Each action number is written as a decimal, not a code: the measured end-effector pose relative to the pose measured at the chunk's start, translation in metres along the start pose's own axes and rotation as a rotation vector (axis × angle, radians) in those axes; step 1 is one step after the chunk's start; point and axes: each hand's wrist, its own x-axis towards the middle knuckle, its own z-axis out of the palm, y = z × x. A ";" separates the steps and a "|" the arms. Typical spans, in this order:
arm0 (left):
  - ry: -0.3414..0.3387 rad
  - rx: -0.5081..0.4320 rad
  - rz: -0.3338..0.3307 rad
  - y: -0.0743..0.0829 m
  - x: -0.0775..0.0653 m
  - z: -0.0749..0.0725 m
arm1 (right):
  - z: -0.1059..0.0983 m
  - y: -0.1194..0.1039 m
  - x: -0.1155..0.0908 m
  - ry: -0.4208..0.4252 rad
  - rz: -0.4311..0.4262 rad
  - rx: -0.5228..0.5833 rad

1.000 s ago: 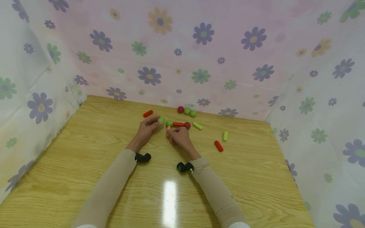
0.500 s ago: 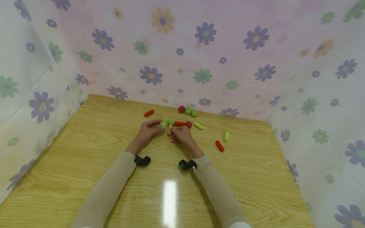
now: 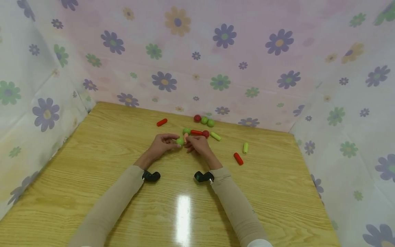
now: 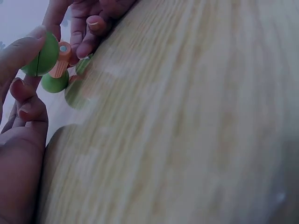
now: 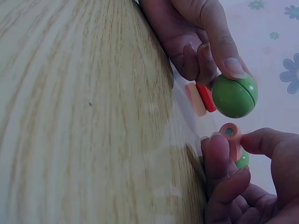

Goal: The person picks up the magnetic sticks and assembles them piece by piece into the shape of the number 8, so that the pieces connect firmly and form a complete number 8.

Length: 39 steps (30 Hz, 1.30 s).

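Observation:
My left hand (image 3: 161, 144) pinches a green ball (image 5: 235, 95) between thumb and fingers. With thumb and fingers my right hand (image 3: 200, 146) grips a short orange rod (image 5: 235, 148), whose visible end has a small silvery disc. A narrow gap parts that end from the held ball in the right wrist view. At the rod's far end is a second green ball (image 3: 186, 130), seemingly touching it. From that ball a red rod (image 3: 196, 132) runs right to a red ball (image 3: 205, 133). Part of the orange rod is hidden by my right fingers.
A red ball (image 3: 197, 118) and two green balls (image 3: 207, 121) lie by the back wall. Loose rods lie about: red at left (image 3: 162, 122), yellow-green (image 3: 215, 136) behind my right hand, yellow-green (image 3: 245, 148) and red (image 3: 238, 159) farther right. Patterned cloth (image 3: 191, 61) encloses the table.
My left hand has brought the green ball toward me and round to the orange rod's near end. The rod stays in my right hand, turned slightly. Loose pieces lie as before.

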 end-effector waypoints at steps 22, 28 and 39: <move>-0.072 0.137 -0.013 0.009 -0.004 0.007 | -0.005 0.000 -0.003 -0.051 -0.008 0.029; -0.062 0.147 -0.021 0.010 -0.003 0.009 | -0.004 0.001 -0.003 -0.046 -0.012 0.037; -0.074 0.156 -0.031 0.007 -0.002 0.010 | -0.003 0.002 -0.004 -0.061 -0.003 0.085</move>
